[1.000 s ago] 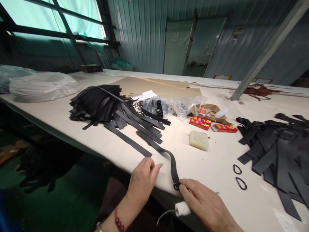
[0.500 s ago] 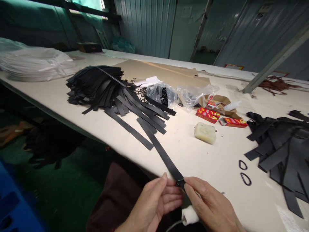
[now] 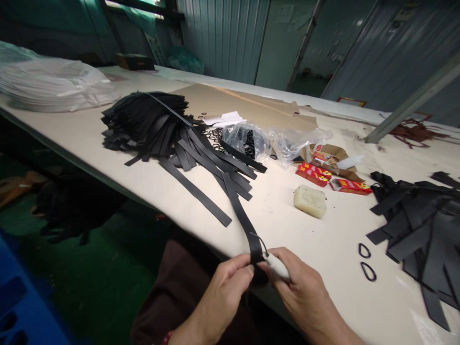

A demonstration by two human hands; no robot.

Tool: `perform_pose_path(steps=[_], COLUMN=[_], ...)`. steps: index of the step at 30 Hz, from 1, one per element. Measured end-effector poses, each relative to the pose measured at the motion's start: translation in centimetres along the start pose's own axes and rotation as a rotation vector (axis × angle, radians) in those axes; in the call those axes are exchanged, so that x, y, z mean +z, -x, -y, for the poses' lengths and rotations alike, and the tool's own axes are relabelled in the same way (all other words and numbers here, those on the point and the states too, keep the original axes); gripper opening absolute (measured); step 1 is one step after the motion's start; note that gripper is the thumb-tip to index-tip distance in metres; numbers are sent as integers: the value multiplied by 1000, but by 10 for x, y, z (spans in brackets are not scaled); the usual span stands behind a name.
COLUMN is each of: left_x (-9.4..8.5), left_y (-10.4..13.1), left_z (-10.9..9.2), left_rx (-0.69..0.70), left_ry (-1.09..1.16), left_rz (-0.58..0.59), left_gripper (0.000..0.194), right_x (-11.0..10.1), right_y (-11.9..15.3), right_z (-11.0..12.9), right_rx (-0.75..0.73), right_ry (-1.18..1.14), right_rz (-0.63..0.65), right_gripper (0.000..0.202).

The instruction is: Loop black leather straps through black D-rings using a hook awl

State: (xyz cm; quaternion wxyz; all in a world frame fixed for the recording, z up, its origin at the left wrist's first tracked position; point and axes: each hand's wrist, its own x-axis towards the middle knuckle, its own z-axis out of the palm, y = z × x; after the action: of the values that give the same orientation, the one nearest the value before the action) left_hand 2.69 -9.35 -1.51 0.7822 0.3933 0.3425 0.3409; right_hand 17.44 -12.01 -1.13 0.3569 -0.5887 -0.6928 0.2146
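Observation:
My left hand (image 3: 228, 287) pinches a black strap (image 3: 241, 213) between thumb and fingers near the table's front edge. The strap bends over at the pinch, and its far end lies on the table among other straps. In my right hand (image 3: 302, 287) is a white-handled tool (image 3: 276, 266) with a thin curved tip, which lies against the strap. The fingers of this hand also come close to the folded part; whether they grip it is hidden. To the right, two black D-shaped rings (image 3: 368, 271) rest on the table.
A big bundle of black straps (image 3: 143, 120) lies left, beside plastic bags (image 3: 244, 136) with black rings. A pale yellow block (image 3: 309, 201) and red boxes (image 3: 350, 186) are at mid-right. More black straps (image 3: 424, 225) are piled far right. A post (image 3: 413, 91) rises from the table.
The white-handled tool has come up from below my right palm, its tip now at the strap. My left hand has closed from half-open to a pinch, and the strap now bends there.

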Motion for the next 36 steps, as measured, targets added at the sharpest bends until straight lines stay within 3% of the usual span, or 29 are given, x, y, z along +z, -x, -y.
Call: perform_pose_path(steps=[3, 6, 8, 11, 18, 21, 26, 30, 33, 36], left_x=[-3, -5, -8, -12, -13, -12, -10, -9, -7, -6], left_y=[1, 0, 1, 4, 6, 6, 5, 3, 1, 2], left_z=[-6, -7, -7, -6, -7, -4, 1, 2, 4, 3], left_rx=[25, -25, -70, -126, -126, -125, -98, -17, -38, -69], left_ry=[-50, 19, 99, 152, 130, 135, 104, 57, 100, 139], left_rz=[43, 23, 19, -6, -15, -2, -27, -52, -24, 19], left_gripper=[23, 19, 22, 22, 23, 24, 23, 17, 15, 22], right_x=[6, 11, 13, 15, 19, 21, 21, 15, 7, -3], right_y=[-10, -15, -15, -14, -9, -7, -5, 0, 5, 9], right_z=[6, 9, 10, 10, 10, 6, 4, 1, -3, -3], right_rx=[249, 478, 560, 591, 508, 473, 262, -153, -494, -701], right_ry=[-80, -297, -392, -409, -447, -357, -123, -6, 198, 439], right_rz=[78, 181, 164, 103, 96, 42, 6, -65, -116, -148], right_gripper=[2, 12, 20, 24, 14, 11, 7, 13, 23, 28])
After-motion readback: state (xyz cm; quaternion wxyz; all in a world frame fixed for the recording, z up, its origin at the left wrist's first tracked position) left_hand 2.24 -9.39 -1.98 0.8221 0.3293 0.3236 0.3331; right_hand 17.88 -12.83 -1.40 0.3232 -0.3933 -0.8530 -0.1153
